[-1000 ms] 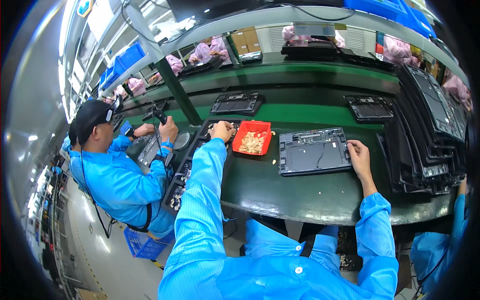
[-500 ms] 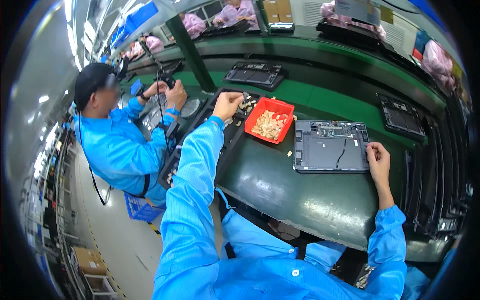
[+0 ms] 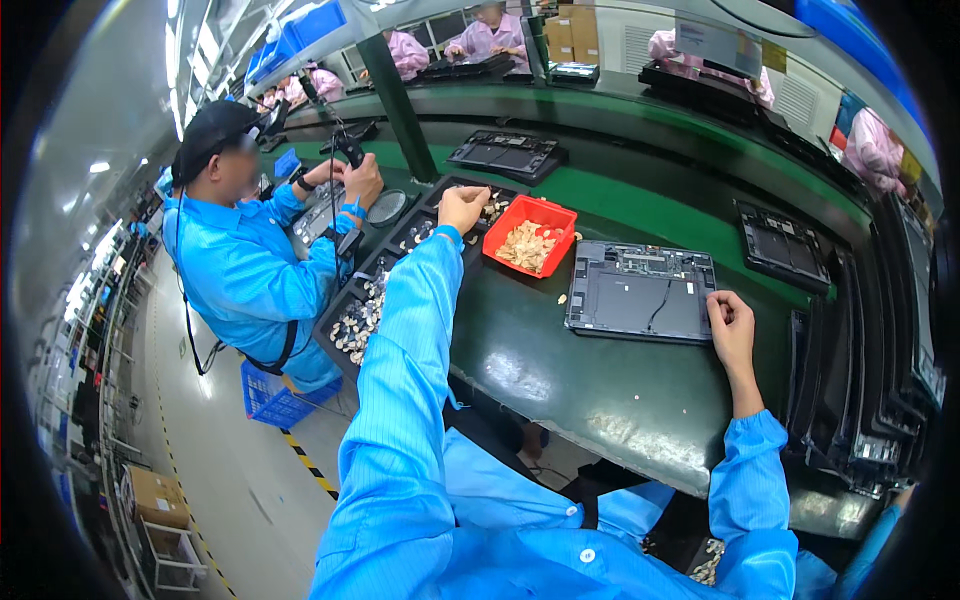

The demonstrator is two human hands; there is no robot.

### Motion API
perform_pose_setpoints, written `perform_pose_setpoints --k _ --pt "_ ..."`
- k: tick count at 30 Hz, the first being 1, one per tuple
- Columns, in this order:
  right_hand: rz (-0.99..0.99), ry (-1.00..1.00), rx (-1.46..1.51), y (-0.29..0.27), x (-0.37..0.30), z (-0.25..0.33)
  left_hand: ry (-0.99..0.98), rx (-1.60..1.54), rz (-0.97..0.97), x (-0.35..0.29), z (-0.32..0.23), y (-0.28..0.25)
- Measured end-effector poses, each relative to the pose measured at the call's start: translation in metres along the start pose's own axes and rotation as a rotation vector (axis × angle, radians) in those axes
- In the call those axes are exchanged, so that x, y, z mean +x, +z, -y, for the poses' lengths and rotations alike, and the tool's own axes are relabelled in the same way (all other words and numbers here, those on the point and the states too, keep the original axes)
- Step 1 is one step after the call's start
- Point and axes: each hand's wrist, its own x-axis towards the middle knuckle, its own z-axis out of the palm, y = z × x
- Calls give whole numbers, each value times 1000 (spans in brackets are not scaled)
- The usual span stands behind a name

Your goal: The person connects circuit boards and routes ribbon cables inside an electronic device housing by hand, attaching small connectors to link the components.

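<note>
My left hand (image 3: 463, 209) reaches over the far part of a black compartment tray (image 3: 425, 215), its fingers pinched together; whatever lies between them is too small to make out. Just right of it stands a red plastic bin (image 3: 547, 209) holding a heap of pale, flake-like pieces. An opened laptop base (image 3: 640, 300) lies flat on the green bench, with its circuit board along the far side and a dark cable across the middle. At its right edge my right hand (image 3: 733, 325) has curled fingers, with thumb and fingertips gripping the casing.
Small pale and dark pieces (image 3: 355, 325) fill the tray's near compartments. Another open laptop base (image 3: 505, 152) lies further back, and one (image 3: 780, 240) at the right. A row of dark casings (image 3: 865, 350) stands at far right. A co-worker (image 3: 260, 250) sits close on the left.
The whole view has shifted a little. My left hand stays over the tray's far part, slightly closer to the red bin; the small dark piece at its fingertips no longer shows. My right hand keeps its place.
</note>
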Motion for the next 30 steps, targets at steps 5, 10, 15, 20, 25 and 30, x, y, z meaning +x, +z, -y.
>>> perform_pose_setpoints --k 5,10,15,20,25,30 --pt "-43 -16 125 1 1 -12 137 -148 -235 10 -4 -8" --pt "-294 -27 141 -8 -20 3 313 -380 -300 10 -73 2" --pt "-291 -132 65 21 -26 77 374 -598 344 -69 -180 50" --pt "25 -134 440 57 6 84 152 -755 643 -126 -197 112" --pt "200 61 648 58 -4 56 78 -761 681 -152 -179 143" --pt "193 43 499 59 -10 55 114 -870 514 -167 -177 153"
